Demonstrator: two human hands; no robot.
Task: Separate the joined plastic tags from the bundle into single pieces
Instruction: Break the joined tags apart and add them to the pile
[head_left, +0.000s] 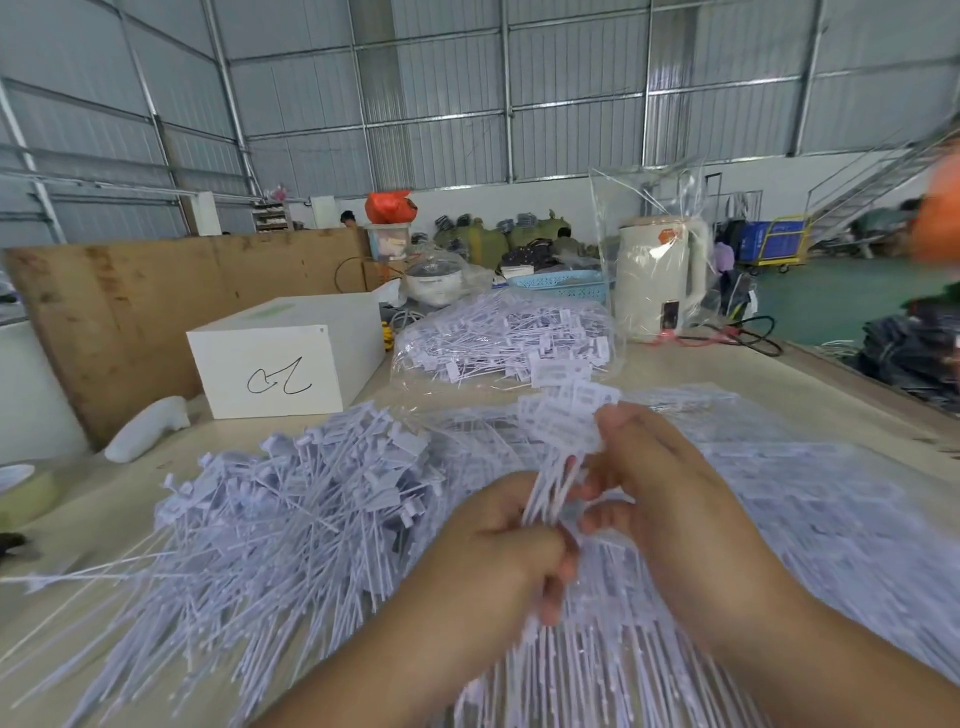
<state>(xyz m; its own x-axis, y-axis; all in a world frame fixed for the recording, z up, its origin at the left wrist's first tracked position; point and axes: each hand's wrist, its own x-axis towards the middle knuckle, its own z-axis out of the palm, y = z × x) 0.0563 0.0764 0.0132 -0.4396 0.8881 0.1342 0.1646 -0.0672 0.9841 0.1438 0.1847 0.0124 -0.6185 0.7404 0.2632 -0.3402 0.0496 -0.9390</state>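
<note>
A single wide-angle view looks from the person's head, forward and down over the desk (810, 387); the left hand (498, 561) and right hand (670, 493) sit close below the lens, near the desk's near edge. Beyond the far edge it faces a warehouse wall (441, 104); straight lines bend toward the frame's borders.

Two bare, sleeveless forearms (415, 649)

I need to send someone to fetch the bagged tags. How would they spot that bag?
Start at the white box with a black scribble. Right of it, before the cream kettle, lies a clear plastic bag of tags. Only this heap is wrapped; the others lie loose.
</note>
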